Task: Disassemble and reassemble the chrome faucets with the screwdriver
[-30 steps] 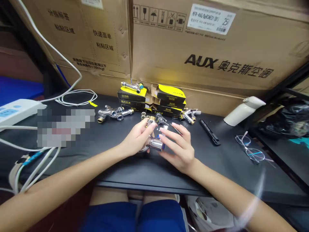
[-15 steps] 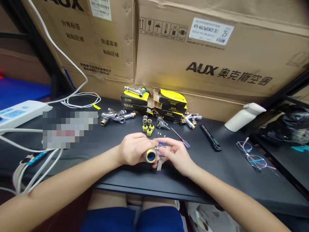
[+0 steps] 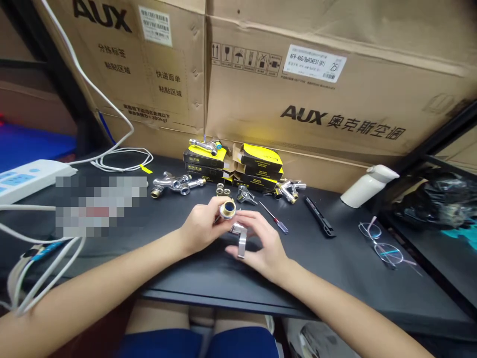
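Note:
My left hand (image 3: 199,226) is closed around the body of a chrome tap (image 3: 227,209), whose open brass-threaded end faces up toward me. A flat chrome lever handle (image 3: 242,242) sticks out from the tap and points down. My right hand (image 3: 267,246) is curled around this lever, its fingers by the joint and the thumb near the lever's lower end. Past my hands stand small brass and chrome fittings (image 3: 223,189), partly hidden by my left hand. Beside them lie loose chrome handles (image 3: 245,194) and a screwdriver (image 3: 275,219).
Chrome tap bodies (image 3: 175,184) lie back left, others (image 3: 288,190) back right. One tap (image 3: 204,145) rests on stacked black-yellow boxes (image 3: 204,169). To the right are a black utility knife (image 3: 319,217), a white bottle (image 3: 368,186) and glasses (image 3: 387,252). A power strip (image 3: 33,176) sits left.
The tap has been lifted and turned, its brass end now higher and tilted upward. My right hand has opened around the lever, thumb lower down. The view has shifted slightly.

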`<control>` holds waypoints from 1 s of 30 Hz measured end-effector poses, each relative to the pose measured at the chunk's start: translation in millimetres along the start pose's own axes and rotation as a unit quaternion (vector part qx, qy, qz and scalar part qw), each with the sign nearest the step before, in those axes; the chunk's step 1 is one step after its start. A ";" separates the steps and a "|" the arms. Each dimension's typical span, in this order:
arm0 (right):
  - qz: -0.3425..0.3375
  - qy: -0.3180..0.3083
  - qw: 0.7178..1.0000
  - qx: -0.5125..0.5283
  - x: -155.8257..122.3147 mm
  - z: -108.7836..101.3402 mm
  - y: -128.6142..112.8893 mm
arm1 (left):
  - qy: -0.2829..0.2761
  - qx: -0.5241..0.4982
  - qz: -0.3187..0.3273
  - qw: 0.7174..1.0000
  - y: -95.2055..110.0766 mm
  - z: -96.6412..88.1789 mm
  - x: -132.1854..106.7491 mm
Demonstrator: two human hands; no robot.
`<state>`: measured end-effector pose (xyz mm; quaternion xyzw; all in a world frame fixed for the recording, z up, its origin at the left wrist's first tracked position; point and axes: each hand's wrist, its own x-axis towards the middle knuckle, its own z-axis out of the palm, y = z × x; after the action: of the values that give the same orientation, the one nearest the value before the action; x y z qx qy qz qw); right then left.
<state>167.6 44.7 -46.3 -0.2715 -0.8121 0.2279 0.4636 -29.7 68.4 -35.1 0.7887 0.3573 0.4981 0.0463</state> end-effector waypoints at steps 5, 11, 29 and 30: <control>-0.238 0.032 0.958 -0.159 6.2 -6.8 8.9 | 0.002 0.000 0.068 0.998 9.0 1.7 -6.8; -0.235 0.009 0.963 -0.135 7.7 -7.0 3.6 | -0.017 -0.041 0.158 0.986 -6.2 0.7 -14.5; 0.337 -0.023 0.885 0.319 9.3 10.0 -0.3 | -0.129 -0.145 -0.148 0.970 5.6 0.5 7.4; 0.343 -0.022 0.881 0.324 10.4 10.1 0.0 | -0.139 -0.194 -0.188 0.953 7.9 0.9 9.8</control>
<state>154.3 50.3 -44.4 -0.3624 -0.5593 0.6290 0.4003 -22.4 68.7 -24.8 0.7446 0.3856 0.4252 0.3407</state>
